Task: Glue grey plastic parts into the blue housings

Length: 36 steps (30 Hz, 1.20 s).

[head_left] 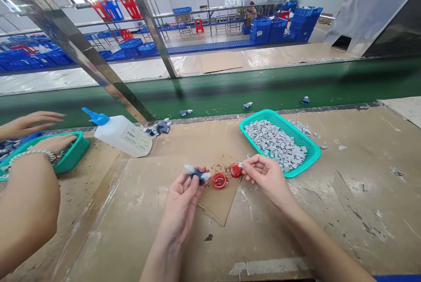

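Pinched between the fingers and thumb of my left hand [184, 203] is a small dark-blue and white plastic part [198, 174]. My right hand [265, 176] grips a small light-grey plastic piece [241, 165] at its fingertips, over the rim of a red cap [235, 170]. A second red cap [219, 180], with shiny liquid inside, stands between my hands. Both caps rest by a piece of cardboard [219, 207]. Just beyond my right hand, a turquoise basket [315, 152] holds a heap of similar light-grey pieces [279, 144].
A white bottle [125, 135] with a blue nozzle leans at the left, beside several blue-and-white parts [159, 128]. Behind the table, a green conveyor belt [210, 95] carries a few such parts. Another person's arms [31, 198] reach over a green basket [74, 155] at far left.
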Available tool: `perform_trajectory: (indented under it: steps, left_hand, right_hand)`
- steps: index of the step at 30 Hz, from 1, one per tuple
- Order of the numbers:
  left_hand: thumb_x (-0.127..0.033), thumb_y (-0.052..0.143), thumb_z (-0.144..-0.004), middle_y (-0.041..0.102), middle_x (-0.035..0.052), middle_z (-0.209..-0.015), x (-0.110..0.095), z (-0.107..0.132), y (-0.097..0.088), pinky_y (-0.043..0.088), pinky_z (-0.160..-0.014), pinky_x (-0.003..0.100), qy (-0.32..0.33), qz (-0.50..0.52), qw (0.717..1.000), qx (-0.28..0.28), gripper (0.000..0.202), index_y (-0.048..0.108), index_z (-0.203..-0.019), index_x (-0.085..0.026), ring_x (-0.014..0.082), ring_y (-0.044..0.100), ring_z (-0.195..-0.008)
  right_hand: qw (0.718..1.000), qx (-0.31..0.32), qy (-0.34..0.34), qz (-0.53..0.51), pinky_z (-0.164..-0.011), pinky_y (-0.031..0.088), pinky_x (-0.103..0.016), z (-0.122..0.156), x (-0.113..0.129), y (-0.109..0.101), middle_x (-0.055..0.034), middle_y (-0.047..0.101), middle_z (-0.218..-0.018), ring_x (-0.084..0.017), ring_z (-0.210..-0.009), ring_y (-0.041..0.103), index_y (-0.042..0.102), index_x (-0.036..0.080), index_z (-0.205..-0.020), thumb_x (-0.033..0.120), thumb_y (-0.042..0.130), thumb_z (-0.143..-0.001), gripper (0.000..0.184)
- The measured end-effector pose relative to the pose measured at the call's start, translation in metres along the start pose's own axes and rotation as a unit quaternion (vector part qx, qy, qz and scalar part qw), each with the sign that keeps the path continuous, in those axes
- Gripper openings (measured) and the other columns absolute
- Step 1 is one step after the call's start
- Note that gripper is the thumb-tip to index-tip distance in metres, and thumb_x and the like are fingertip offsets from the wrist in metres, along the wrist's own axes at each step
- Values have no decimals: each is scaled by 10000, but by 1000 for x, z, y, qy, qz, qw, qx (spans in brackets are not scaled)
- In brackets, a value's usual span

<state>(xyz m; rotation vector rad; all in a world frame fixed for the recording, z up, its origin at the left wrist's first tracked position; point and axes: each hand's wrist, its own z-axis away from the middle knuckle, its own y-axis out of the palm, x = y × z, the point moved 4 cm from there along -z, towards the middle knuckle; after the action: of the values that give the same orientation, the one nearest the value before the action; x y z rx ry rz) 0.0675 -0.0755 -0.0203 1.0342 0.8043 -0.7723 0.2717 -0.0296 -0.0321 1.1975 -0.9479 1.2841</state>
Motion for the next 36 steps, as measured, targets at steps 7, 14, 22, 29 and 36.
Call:
perform_trajectory:
  steps: [7, 14, 22, 29, 36]
  left_hand:
    - [-252, 756, -732, 663, 56, -988, 14, 6, 20, 551, -811, 192, -57, 66, 996, -25, 230, 711, -921, -129, 123, 646, -857]
    - [-305, 673, -807, 659, 70, -1130, 10, 4, 25, 455, -974, 266, -29, -36, 999, 4, 307, 672, -1095, -196, 184, 570, -1121]
    - [-341, 647, -819, 635, 104, -1180, 7, 12, 24, 481, -927, 337, -61, -40, 997, -36, 474, 570, -1260, -185, 235, 574, -1118]
    - [-314, 668, -810, 682, 89, -1102, 14, 12, 27, 420, -1019, 344, 6, -86, 996, 27, 377, 611, -1160, -185, 219, 587, -1113]
    - [-295, 646, -826, 672, 56, -1135, 26, 15, 36, 456, -980, 315, 93, -142, 985, 13, 260, 653, -1077, -229, 214, 600, -1098]
  right_hand:
    - [999, 8, -2, -44, -503, 422, -205, 5, 9, -5, -23, 662, -682, -98, -562, 558, 623, 162, -784, 421, 716, -758, 276]
    - [999, -9, 0, -46, -516, 432, -222, 4, 12, -9, -19, 660, -691, -112, -576, 563, 619, 175, -765, 414, 722, -749, 261]
    - [999, -7, -2, -43, -513, 428, -222, 5, 15, -10, -26, 661, -711, -118, -593, 566, 620, 176, -771, 425, 715, -756, 267]
    - [991, 50, 61, -106, -481, 384, -202, 12, 15, 3, -20, 653, -688, -93, -548, 525, 632, 164, -774, 434, 743, -725, 297]
    - [981, 102, 89, -136, -474, 376, -184, 18, 14, 16, -19, 665, -690, -74, -532, 511, 638, 158, -782, 399, 748, -735, 269]
